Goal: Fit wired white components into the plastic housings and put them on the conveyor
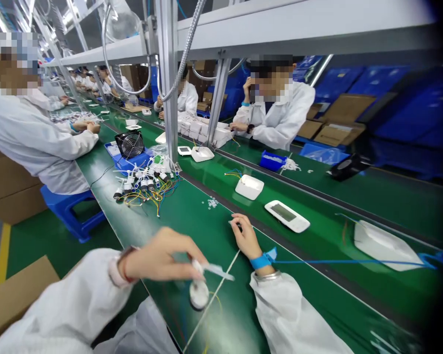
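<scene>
My left hand (166, 255) pinches a small round white part (199, 294) with a dark rim, blurred by motion. A whitish strip (219, 271) sticks out from it to the right, and thin wires trail below. Further up the green bench, my right hand (245, 236) is closed in a pinch; what lies between its fingertips is too small to make out. A blue wrist strap (262, 259) with a cord circles that wrist. Several tiny clear rings (211, 202) are scattered beyond it. At the left lies a heap of similar wired parts (147, 182).
A black fan (130, 144) stands by a blue tray (133, 164). White housings (249, 187) and a casing with a display (287, 216) lie on the green belt. A metal post (167, 78) rises beside the bench. Co-workers sit at left (40, 132) and opposite (276, 113).
</scene>
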`<state>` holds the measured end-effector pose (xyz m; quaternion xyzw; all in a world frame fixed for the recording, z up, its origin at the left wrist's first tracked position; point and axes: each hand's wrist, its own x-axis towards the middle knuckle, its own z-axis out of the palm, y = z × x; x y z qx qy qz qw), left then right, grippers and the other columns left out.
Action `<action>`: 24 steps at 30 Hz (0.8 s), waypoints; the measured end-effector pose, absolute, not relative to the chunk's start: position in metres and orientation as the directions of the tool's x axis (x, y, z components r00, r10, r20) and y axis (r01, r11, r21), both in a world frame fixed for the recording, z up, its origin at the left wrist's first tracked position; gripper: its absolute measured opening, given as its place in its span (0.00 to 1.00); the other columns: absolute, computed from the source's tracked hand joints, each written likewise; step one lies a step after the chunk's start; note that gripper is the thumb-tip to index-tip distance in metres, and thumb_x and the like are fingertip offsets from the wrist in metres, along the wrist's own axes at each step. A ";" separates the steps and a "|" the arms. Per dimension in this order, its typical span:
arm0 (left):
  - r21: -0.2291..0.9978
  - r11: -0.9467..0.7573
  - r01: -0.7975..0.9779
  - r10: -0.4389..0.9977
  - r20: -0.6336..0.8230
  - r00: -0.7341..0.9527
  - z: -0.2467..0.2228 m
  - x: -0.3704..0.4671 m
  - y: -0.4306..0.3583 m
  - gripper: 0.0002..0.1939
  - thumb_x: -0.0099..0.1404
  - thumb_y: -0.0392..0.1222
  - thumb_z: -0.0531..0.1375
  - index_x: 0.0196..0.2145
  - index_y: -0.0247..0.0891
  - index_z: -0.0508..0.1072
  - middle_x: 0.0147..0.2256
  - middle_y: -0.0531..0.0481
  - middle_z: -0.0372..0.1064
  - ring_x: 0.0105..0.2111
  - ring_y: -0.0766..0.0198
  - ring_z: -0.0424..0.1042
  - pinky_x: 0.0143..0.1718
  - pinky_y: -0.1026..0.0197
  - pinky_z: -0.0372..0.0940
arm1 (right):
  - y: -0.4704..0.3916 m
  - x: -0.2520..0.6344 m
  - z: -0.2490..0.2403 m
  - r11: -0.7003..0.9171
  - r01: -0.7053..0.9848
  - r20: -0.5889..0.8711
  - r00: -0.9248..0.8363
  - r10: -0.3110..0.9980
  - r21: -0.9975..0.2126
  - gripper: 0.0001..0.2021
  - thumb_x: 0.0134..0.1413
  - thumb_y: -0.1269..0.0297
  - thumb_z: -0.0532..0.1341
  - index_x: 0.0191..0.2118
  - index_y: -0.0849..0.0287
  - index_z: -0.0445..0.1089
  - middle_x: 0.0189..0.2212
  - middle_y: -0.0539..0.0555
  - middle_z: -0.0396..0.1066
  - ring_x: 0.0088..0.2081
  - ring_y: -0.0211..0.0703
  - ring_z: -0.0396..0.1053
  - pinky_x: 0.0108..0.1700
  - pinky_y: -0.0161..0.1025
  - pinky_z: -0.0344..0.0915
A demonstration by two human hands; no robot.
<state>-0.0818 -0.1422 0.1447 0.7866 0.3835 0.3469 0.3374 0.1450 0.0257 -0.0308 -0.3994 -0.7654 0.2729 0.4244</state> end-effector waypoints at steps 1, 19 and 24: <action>0.839 -0.435 0.327 0.815 0.212 0.540 0.127 -0.064 -0.141 0.10 0.59 0.46 0.59 0.35 0.41 0.77 0.29 0.48 0.75 0.29 0.64 0.73 0.31 0.65 0.67 | 0.017 0.152 -0.031 0.502 0.360 0.406 -0.311 0.859 -0.787 0.11 0.56 0.57 0.51 0.29 0.57 0.62 0.42 0.59 0.63 0.45 0.48 0.63 0.44 0.45 0.61; 0.817 -0.438 0.375 0.819 0.191 0.540 -0.005 0.069 -0.022 0.08 0.57 0.40 0.59 0.33 0.36 0.77 0.25 0.51 0.69 0.25 0.67 0.65 0.29 0.66 0.58 | -0.057 0.234 -0.019 0.269 0.299 0.245 -0.116 0.963 -0.916 0.13 0.55 0.54 0.54 0.27 0.57 0.63 0.44 0.57 0.62 0.50 0.47 0.59 0.51 0.46 0.56; 0.755 -0.499 0.426 0.809 0.229 0.541 -0.006 0.072 -0.023 0.09 0.59 0.41 0.57 0.34 0.37 0.76 0.25 0.52 0.68 0.25 0.68 0.65 0.29 0.67 0.57 | -0.055 0.236 -0.020 0.288 0.293 0.261 -0.129 0.957 -0.912 0.11 0.56 0.57 0.53 0.27 0.57 0.63 0.43 0.57 0.61 0.49 0.46 0.59 0.50 0.46 0.57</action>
